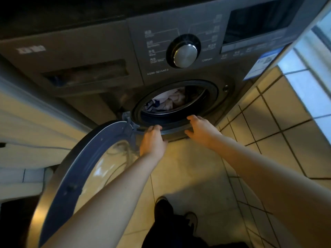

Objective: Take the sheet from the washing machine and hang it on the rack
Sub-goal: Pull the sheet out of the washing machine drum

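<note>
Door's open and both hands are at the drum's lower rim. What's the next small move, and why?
Probably reach into the drum and grip the white sheet. The door hangs wide open, the left hand and right hand are open and empty at the opening's lower rim, and the sheet lies bunched inside, not yet touched.

Sheet (168, 102) lies in the drum (195, 97) of the washing machine (107, 68). Door (84, 169) hangs open from the left edge of the opening; dial (185, 53) above it. Left hand (152, 142) and right hand (201, 130) at its lower rim. Wall (279, 111) to the right.
</note>
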The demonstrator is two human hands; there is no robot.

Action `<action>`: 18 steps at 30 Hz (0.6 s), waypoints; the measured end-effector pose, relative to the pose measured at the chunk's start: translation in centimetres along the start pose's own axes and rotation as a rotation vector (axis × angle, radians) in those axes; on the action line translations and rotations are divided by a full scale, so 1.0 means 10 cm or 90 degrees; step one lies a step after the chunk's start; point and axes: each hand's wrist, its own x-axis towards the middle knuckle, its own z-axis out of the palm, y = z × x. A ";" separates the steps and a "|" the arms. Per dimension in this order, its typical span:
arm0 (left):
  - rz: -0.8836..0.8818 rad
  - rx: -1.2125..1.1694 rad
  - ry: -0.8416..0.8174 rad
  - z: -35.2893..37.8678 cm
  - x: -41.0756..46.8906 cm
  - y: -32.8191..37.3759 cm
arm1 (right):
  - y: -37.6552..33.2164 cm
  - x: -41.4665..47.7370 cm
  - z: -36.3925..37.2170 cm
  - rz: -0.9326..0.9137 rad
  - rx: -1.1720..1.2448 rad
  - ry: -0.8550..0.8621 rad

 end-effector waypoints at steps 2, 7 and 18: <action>-0.002 0.005 0.004 0.18 0.25 -0.04 | 0.12 0.30 0.13 -0.017 0.000 0.006; 0.009 0.080 0.056 0.61 0.88 -0.25 | 0.39 1.02 0.50 -0.065 -0.010 0.022; -0.018 0.223 0.260 1.26 2.05 -0.44 | 0.57 2.39 1.21 -0.122 -0.038 0.127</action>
